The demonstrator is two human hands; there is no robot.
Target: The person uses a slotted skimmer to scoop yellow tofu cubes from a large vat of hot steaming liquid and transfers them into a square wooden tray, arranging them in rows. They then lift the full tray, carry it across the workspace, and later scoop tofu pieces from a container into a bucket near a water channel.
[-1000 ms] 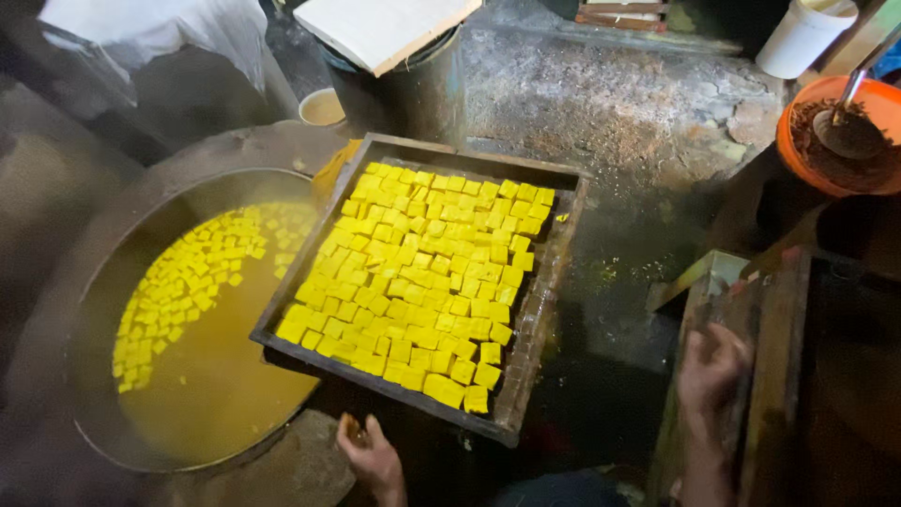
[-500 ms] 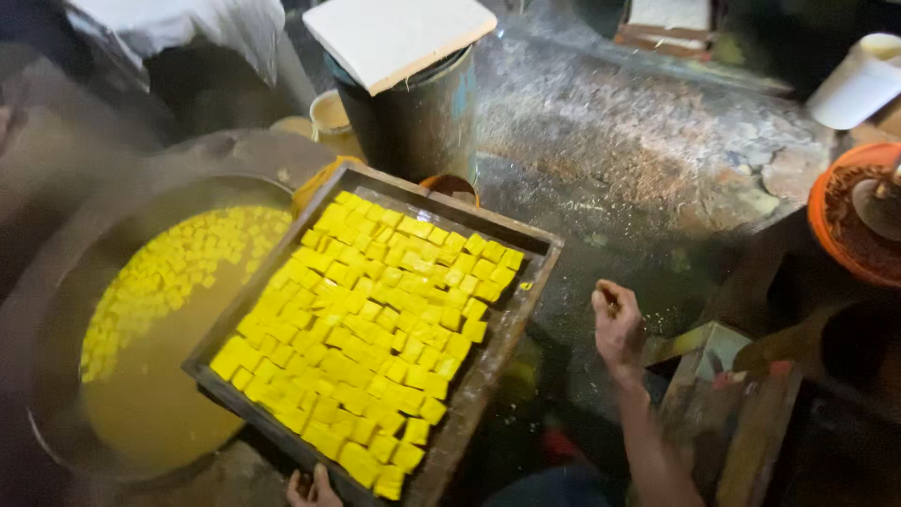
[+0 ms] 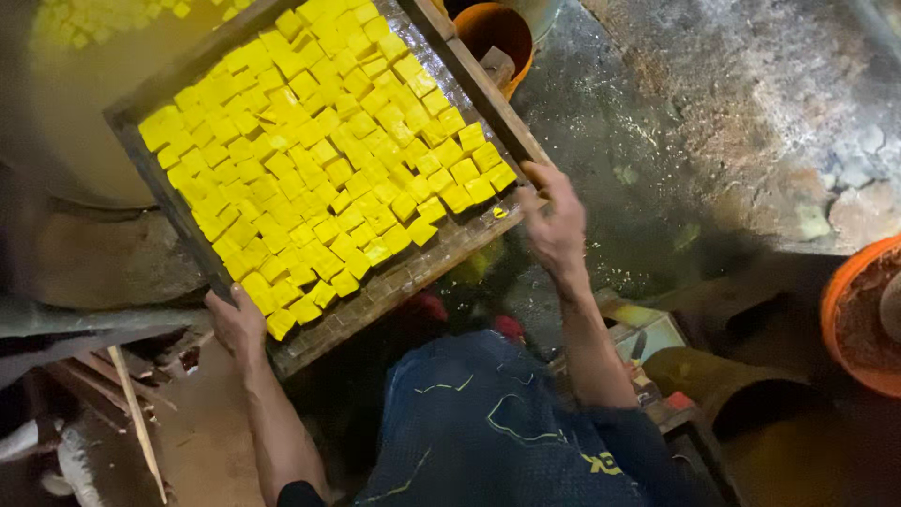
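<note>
Both hands grip the wooden tray [image 3: 469, 80] of yellow cubes [image 3: 319, 160]: left hand [image 3: 236, 324] at its near-left corner, right hand [image 3: 554, 221] at its near-right corner.

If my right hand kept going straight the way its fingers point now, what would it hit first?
The right hand already grips the near corner of the wooden tray, fingers pointing up-left. Going on, it would likely meet the yellow cubes nearest that corner first.

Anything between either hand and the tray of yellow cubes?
Nothing visible. The left hand grips the wooden tray at its near-left corner, and the right hand grips its near-right corner. Both touch the frame directly; the yellow cubes lie inside it.
</note>
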